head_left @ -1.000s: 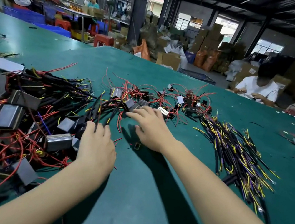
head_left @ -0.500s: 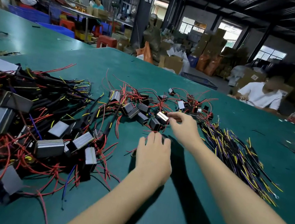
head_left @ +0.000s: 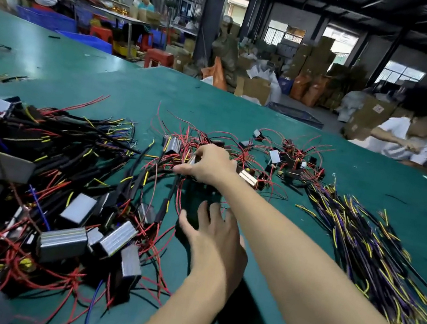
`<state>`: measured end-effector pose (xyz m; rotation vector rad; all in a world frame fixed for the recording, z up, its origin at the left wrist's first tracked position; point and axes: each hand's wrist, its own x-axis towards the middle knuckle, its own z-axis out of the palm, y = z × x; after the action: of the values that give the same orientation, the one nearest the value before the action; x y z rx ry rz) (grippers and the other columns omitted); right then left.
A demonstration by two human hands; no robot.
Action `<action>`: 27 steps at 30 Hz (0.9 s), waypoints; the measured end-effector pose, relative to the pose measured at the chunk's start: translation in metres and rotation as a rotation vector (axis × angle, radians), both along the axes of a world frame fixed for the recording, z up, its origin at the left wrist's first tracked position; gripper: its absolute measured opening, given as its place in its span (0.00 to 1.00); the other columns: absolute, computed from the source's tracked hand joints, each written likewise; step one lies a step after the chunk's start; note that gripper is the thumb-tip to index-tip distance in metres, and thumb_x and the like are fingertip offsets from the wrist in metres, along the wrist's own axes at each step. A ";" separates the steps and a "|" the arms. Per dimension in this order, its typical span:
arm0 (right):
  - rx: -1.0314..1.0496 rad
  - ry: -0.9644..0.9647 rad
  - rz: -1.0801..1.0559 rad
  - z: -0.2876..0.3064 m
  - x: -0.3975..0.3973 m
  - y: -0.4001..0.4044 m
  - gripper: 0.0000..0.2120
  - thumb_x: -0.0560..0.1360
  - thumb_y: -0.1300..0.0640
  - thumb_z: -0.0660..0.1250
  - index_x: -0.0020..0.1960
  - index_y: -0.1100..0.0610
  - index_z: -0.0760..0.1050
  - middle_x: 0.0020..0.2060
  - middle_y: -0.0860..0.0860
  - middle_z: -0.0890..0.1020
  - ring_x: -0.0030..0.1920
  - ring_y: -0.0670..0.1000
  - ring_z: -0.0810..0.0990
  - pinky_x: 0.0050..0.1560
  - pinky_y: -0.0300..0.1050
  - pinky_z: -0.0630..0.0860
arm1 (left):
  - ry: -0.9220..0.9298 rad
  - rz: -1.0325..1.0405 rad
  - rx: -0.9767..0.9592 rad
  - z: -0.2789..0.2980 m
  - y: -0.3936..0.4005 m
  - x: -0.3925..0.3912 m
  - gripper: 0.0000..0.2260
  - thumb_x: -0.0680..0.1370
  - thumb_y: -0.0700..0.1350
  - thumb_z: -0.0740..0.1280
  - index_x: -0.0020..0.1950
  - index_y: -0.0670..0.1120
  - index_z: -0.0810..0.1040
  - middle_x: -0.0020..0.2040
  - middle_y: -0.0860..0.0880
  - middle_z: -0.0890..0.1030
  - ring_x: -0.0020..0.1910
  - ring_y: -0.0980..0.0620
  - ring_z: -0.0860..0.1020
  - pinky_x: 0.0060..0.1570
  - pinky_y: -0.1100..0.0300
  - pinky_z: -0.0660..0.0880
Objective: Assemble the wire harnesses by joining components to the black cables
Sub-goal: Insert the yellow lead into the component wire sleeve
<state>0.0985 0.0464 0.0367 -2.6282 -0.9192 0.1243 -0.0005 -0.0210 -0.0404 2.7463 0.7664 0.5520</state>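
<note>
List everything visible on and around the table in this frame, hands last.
Table: one, green, fills foreground.
Metal boxes: many, silver-grey, red-wired, piled left.
Small modules: several, black and silver, red-wired, centre back.
Black cables: many, yellow and purple leads, heaped right.
Seated worker: one, white shirt, far right.
Cartons: many, brown, background.
Stools: few, red, background left.
Right hand: grips a small module in the centre tangle.
Left hand: fingers spread, just short of the tangle.
</note>
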 end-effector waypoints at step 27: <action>1.439 0.860 -0.076 0.032 -0.002 -0.183 0.11 0.77 0.68 0.56 0.56 0.58 0.70 0.38 0.50 0.78 0.35 0.47 0.74 0.28 0.35 0.69 | -0.789 -0.265 -0.698 0.024 0.013 -0.005 0.12 0.78 0.36 0.64 0.61 0.45 0.76 0.56 0.50 0.80 0.56 0.52 0.77 0.61 0.57 0.72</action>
<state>0.0970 -0.1364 0.0686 -1.0630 -0.3103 0.3601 -0.0057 -0.0084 -0.0160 1.7310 0.2955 0.9809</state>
